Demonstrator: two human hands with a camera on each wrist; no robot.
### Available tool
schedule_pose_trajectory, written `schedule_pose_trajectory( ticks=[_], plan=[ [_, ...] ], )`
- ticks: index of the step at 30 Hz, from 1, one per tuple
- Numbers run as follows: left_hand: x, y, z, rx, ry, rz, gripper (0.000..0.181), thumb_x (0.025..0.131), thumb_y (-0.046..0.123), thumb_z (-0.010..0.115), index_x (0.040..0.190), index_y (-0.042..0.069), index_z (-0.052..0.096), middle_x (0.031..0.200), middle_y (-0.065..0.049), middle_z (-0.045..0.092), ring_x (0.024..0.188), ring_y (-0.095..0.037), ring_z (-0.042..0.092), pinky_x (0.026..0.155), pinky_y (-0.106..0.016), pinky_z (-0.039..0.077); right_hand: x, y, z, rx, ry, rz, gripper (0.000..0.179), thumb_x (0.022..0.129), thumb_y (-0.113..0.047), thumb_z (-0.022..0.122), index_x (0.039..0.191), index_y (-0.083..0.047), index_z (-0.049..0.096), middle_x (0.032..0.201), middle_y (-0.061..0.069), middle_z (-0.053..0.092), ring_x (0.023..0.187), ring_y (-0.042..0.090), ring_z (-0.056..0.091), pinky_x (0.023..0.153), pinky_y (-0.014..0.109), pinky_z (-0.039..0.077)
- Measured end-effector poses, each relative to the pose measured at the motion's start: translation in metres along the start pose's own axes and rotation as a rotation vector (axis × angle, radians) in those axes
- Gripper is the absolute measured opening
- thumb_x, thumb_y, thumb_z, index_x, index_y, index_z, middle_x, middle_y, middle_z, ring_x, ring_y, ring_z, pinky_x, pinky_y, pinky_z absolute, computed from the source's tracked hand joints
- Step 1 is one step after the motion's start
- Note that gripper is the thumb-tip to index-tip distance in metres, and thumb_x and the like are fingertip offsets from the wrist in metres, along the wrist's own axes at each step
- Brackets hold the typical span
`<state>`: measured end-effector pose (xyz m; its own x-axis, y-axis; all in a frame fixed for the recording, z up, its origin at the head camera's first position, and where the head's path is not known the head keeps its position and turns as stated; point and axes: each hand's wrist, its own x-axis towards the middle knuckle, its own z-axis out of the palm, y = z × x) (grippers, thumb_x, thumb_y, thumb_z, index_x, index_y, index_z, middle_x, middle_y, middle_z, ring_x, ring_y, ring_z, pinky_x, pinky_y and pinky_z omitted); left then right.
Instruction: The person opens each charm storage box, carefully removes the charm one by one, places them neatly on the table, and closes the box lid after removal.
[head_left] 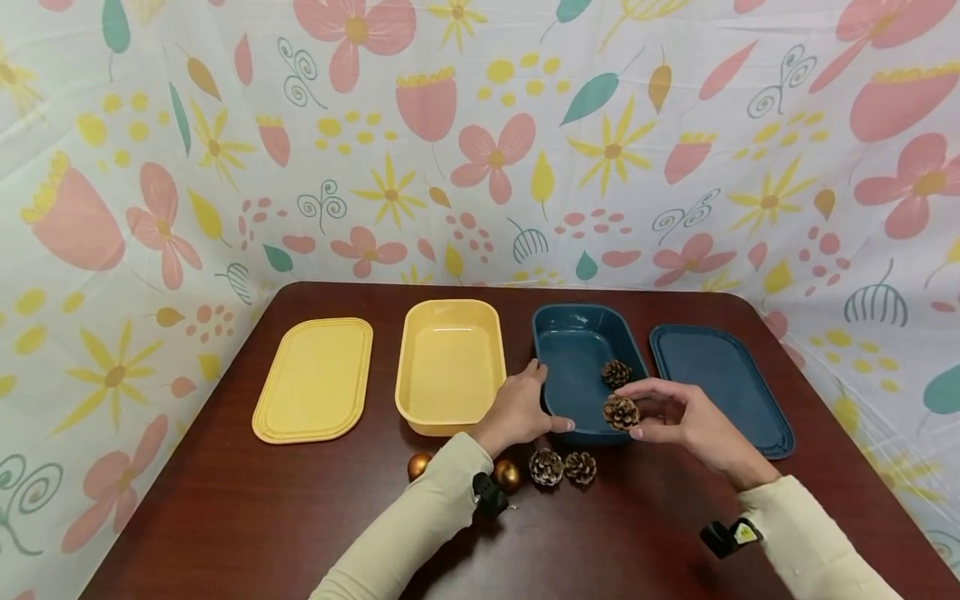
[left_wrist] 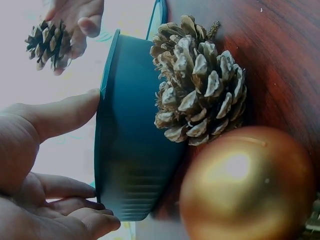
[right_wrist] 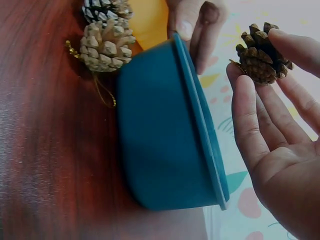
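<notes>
My right hand [head_left: 686,421] pinches a brown pine cone [head_left: 621,412] between thumb and fingertips, over the near right part of a blue box [head_left: 570,375]. In the right wrist view this pine cone [right_wrist: 262,54] shows up close, raised beside the box's rim. Another pine cone [head_left: 617,373] lies inside the box, toward its right wall. My left hand [head_left: 521,408] holds the box's near left corner, thumb at the front rim and fingers along the left side. Two more pine cones, a white-tipped one [head_left: 546,467] and a brown one [head_left: 581,469], lie just in front of the box.
Bronze baubles [head_left: 507,475] [head_left: 418,466] lie around my left forearm. A yellow box [head_left: 450,408] stands left of the blue one, with a yellow lid [head_left: 313,379] beyond it. The blue lid [head_left: 716,383] lies at the right, partly behind my right hand. A patterned cloth [head_left: 480,158] hangs behind the table.
</notes>
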<state>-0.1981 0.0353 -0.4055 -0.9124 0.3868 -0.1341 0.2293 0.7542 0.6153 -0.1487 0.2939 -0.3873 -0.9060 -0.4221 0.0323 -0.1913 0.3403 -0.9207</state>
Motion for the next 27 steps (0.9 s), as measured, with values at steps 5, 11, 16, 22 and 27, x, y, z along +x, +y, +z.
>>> schedule_pose_trajectory(
  ticks=[5, 11, 16, 22, 27],
  plan=[
    [0.000, 0.000, -0.001, 0.000, 0.003, 0.002, 0.097, 0.082, 0.043, 0.082, 0.158, 0.007, 0.032, 0.167, -0.012, 0.025, 0.149, -0.031, 0.039, 0.115, -0.043, 0.044, -0.004, 0.003, 0.002, 0.011, -0.025, -0.035, 0.045, 0.093, -0.005, 0.069, 0.136, 0.003, 0.056, 0.127, -0.015, 0.064, 0.107, 0.005, 0.069, 0.080, 0.031, 0.061],
    [0.000, 0.000, 0.001, 0.002, 0.001, 0.002, 0.097, 0.082, 0.043, 0.082, 0.158, 0.006, 0.032, 0.167, -0.012, 0.026, 0.149, -0.031, 0.039, 0.115, -0.043, 0.044, -0.011, 0.009, 0.006, 0.017, -0.038, -0.030, 0.046, 0.093, -0.004, 0.069, 0.137, -0.003, 0.056, 0.131, -0.014, 0.062, 0.101, 0.013, 0.073, 0.076, 0.036, 0.062],
    [0.000, -0.001, 0.002, 0.000, 0.002, -0.003, 0.097, 0.082, 0.042, 0.082, 0.158, 0.007, 0.032, 0.168, -0.011, 0.025, 0.148, -0.031, 0.040, 0.115, -0.043, 0.044, -0.016, 0.014, 0.008, 0.035, -0.052, -0.035, 0.044, 0.097, -0.004, 0.063, 0.139, 0.001, 0.053, 0.131, -0.014, 0.063, 0.100, 0.014, 0.073, 0.075, 0.040, 0.062],
    [0.000, 0.000, 0.002, -0.007, -0.003, 0.003, 0.097, 0.083, 0.042, 0.082, 0.158, 0.007, 0.032, 0.168, -0.012, 0.024, 0.149, -0.031, 0.039, 0.115, -0.043, 0.043, -0.025, 0.019, 0.012, 0.092, -0.067, -0.047, 0.044, 0.097, 0.001, 0.060, 0.140, 0.007, 0.049, 0.131, -0.013, 0.064, 0.111, 0.007, 0.069, 0.082, 0.035, 0.062],
    [0.001, 0.000, 0.002, 0.003, -0.006, -0.003, 0.097, 0.082, 0.042, 0.082, 0.158, 0.008, 0.032, 0.168, -0.011, 0.024, 0.149, -0.030, 0.038, 0.116, -0.042, 0.043, -0.033, 0.022, 0.016, 0.095, -0.024, -0.052, 0.044, 0.095, 0.002, 0.063, 0.137, 0.008, 0.051, 0.127, -0.010, 0.066, 0.113, 0.006, 0.068, 0.082, 0.031, 0.061]
  ],
)
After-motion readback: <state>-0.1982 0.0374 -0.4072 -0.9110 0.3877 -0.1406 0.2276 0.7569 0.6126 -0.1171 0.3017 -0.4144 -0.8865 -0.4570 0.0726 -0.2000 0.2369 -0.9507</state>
